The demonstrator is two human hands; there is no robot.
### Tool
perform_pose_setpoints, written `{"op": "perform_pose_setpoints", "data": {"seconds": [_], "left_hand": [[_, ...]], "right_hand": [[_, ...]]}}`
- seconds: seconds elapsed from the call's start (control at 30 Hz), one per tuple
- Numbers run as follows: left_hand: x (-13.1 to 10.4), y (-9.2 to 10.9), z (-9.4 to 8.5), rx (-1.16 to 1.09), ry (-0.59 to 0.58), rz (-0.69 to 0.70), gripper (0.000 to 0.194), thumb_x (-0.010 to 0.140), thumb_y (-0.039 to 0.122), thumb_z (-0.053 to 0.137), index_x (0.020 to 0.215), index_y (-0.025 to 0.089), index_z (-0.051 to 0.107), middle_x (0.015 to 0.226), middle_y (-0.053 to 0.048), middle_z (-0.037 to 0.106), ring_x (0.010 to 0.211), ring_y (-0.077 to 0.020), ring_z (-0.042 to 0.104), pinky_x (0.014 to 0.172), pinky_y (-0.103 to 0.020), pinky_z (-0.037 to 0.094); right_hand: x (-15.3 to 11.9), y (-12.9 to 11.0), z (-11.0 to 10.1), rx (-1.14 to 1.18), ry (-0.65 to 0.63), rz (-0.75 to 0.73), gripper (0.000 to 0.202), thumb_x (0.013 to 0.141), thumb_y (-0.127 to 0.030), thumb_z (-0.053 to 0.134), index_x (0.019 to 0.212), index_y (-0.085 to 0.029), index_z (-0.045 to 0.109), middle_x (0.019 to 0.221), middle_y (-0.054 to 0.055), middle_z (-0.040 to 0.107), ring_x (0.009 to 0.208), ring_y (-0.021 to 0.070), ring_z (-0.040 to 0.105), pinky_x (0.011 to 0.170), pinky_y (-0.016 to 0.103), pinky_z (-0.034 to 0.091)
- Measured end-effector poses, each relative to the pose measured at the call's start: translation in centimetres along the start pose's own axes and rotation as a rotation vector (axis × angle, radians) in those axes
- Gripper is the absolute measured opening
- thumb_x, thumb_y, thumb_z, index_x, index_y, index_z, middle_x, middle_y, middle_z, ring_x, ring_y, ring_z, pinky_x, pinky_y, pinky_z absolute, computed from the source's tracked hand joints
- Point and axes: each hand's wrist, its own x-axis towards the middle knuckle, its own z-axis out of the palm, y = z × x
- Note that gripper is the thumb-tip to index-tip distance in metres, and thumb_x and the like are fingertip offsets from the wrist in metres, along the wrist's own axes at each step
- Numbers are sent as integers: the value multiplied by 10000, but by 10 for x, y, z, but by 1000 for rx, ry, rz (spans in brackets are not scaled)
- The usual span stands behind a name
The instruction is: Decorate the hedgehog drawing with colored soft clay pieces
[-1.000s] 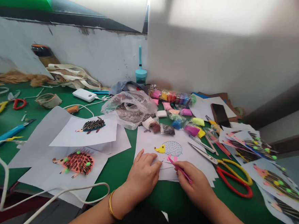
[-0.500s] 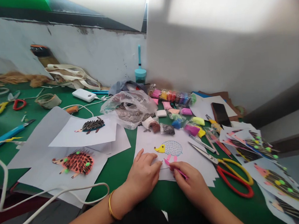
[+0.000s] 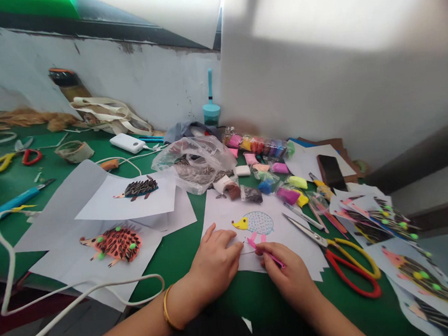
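Observation:
My right hand [image 3: 287,268] pinches a slim pink clay modelling tool [image 3: 277,260], its tip on the pink feet of a hedgehog picture [image 3: 260,222]. That hedgehog has a yellow clay face and a blue-dotted body on white paper [image 3: 219,209]. Flat on the paper's lower left part rests my left hand [image 3: 217,255], fingers stretched out and holding nothing. Large scissors [image 3: 337,249] with red and yellow handles lie right of my right hand, partly on the paper.
Clay packets [image 3: 265,185] and a plastic bag of sunflower seeds [image 3: 195,165] lie behind the paper. Seed hedgehog pictures [image 3: 112,245] are at left, more pictures [image 3: 419,272] at right. A white cable [image 3: 82,288] loops at front left. A phone [image 3: 330,172] lies back right.
The right hand and pink tool have shifted very slightly at the hedgehog's feet. My left hand stays in place on the paper.

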Motion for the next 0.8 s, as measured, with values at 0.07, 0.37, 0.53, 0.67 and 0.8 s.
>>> {"op": "perform_pose_setpoints", "data": {"seconds": [0.07, 0.37, 0.53, 0.67, 0.8], "left_hand": [[0, 0, 0, 6, 1, 3, 248, 886, 178, 538, 1089, 242, 668, 1157, -84, 638, 1085, -240, 593, 1113, -573, 349], [0, 1, 1, 8, 6, -1, 241, 895, 186, 538, 1089, 244, 669, 1155, -77, 643, 1083, -237, 595, 1115, -572, 348], [1, 0, 0, 1, -6, -1, 243, 892, 185, 538, 1088, 238, 671, 1151, -81, 646, 1085, -240, 598, 1115, -579, 344], [1, 0, -1, 6, 2, 4, 238, 898, 183, 527, 1079, 239, 672, 1148, -81, 646, 1080, -240, 598, 1113, -580, 344], [1, 1, 0, 7, -12, 3, 236, 907, 183, 523, 1088, 242, 663, 1164, -64, 653, 1090, -241, 591, 1123, -584, 318]], "right_hand": [[1, -1, 0, -20, -1, -8, 244, 966, -278, 457, 1068, -213, 669, 990, 85, 725, 877, 210, 700, 791, 357, 595], [5, -1, 2, -50, -8, -18, 252, 965, -272, 462, 1091, -224, 675, 1022, 72, 733, 923, 207, 698, 814, 350, 587], [2, 0, 1, -4, -17, -8, 251, 972, -286, 462, 1102, -227, 669, 1029, 67, 728, 937, 203, 691, 830, 350, 583], [0, 1, 0, 46, -18, 24, 253, 976, -294, 456, 1108, -231, 663, 1034, 68, 719, 944, 203, 686, 831, 351, 585], [2, 0, 1, -3, -8, 9, 238, 966, -289, 472, 1076, -228, 674, 1015, 65, 726, 945, 212, 686, 836, 359, 575]]}}
